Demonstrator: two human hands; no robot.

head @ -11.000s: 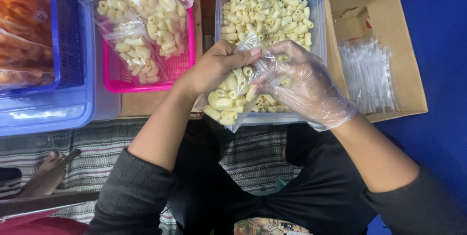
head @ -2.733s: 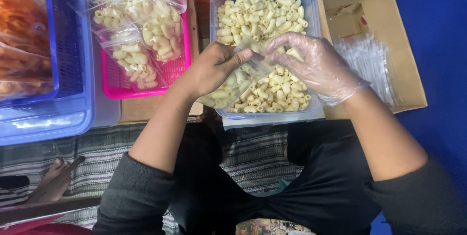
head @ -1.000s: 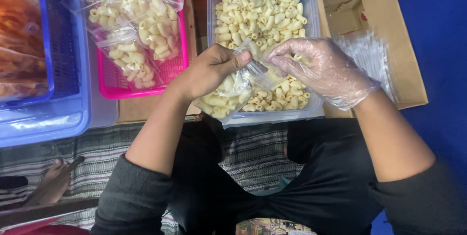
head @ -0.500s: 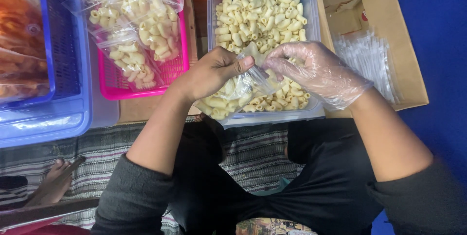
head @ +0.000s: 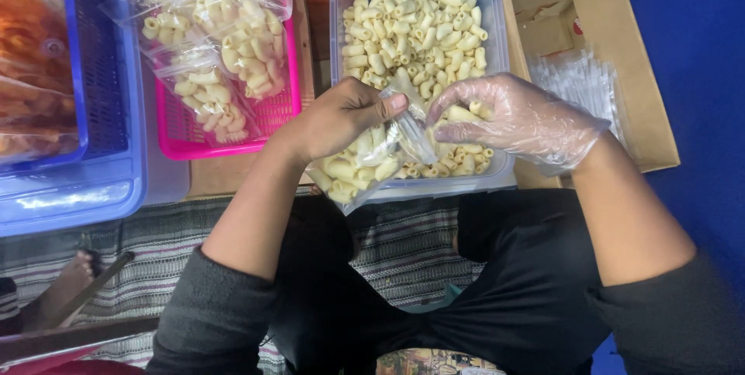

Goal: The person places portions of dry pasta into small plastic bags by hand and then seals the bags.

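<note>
A: State the condition of the hands.

B: The bare left hand (head: 337, 115) is clenched around the neck of a small clear bag of macaroni (head: 365, 165). The gloved right hand (head: 516, 119) pinches the bag's twisted plastic top with its fingertips.

A: Location of the bag?

B: It hangs over the near rim of the clear plastic tub (head: 497, 26), which is filled with loose macaroni (head: 415, 29).

A: Surrounding items?

B: Left of the tub, a pink basket (head: 283, 111) holds filled macaroni bags (head: 209, 49). Further left sits a blue basket (head: 109, 95). Right of the tub, a cardboard box (head: 621, 49) contains empty clear bags (head: 578, 84).
</note>
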